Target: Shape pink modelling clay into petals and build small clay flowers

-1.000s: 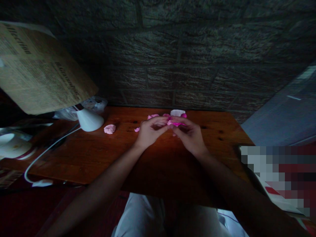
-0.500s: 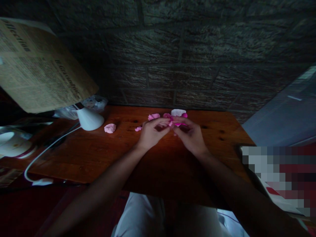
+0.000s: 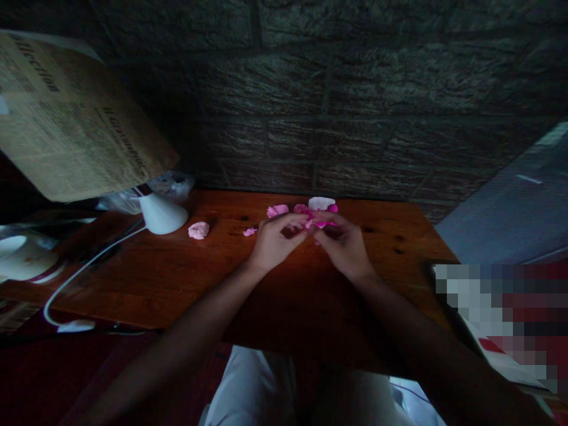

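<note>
My left hand (image 3: 275,242) and my right hand (image 3: 344,242) meet over the table, fingertips pinched together around a small bright pink piece (image 3: 309,223). Whether it is clay, paper or something else is too dark to tell. Just behind the fingers lie a light pink lump (image 3: 277,210), a darker pink lump (image 3: 300,209) and a whitish sheet-like piece (image 3: 322,203) with magenta bits beside it. A tiny pink scrap (image 3: 249,232) rests left of my left hand. Farther left sits a pale pink crumpled lump (image 3: 198,231).
A lamp with a newsprint shade (image 3: 84,130) and white base (image 3: 163,214) stands at left, its cord hanging over the front edge of the wooden table (image 3: 213,266). Behind the lamp is clear plastic (image 3: 175,184). A white cup (image 3: 24,258) is far left. A brick wall (image 3: 284,89) closes the back.
Both hands stay pinched at the same spot, with only slight finger shifts. The whole view has drifted a little; the pieces on the table lie as before.
</note>
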`<state>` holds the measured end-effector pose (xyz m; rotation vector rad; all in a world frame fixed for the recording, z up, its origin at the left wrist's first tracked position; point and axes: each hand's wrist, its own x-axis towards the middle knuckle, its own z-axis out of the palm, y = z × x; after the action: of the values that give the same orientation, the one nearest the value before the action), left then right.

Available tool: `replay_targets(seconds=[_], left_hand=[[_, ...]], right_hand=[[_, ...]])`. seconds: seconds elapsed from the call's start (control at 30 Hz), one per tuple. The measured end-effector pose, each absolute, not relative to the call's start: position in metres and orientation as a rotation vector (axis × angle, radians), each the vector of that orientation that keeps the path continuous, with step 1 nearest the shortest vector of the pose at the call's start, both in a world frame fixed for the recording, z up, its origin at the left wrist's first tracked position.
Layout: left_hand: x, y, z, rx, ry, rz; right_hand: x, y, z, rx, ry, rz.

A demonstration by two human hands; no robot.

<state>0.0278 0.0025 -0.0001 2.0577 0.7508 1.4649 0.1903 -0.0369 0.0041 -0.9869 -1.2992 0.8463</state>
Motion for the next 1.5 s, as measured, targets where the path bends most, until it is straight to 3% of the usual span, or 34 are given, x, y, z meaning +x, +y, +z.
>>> replay_targets(seconds=[1.03,1.5], left_hand=[[0.03,0.011,-0.004,1.868,0.686,1.428],[0.033,0.005,-0.002,1.855,0.706,1.446]], right_hand=[[0.192,-0.034,0.006,-0.997,-1.342,0.81],[0.198,-0.03,0.005,-0.975,-1.219,0.998]])
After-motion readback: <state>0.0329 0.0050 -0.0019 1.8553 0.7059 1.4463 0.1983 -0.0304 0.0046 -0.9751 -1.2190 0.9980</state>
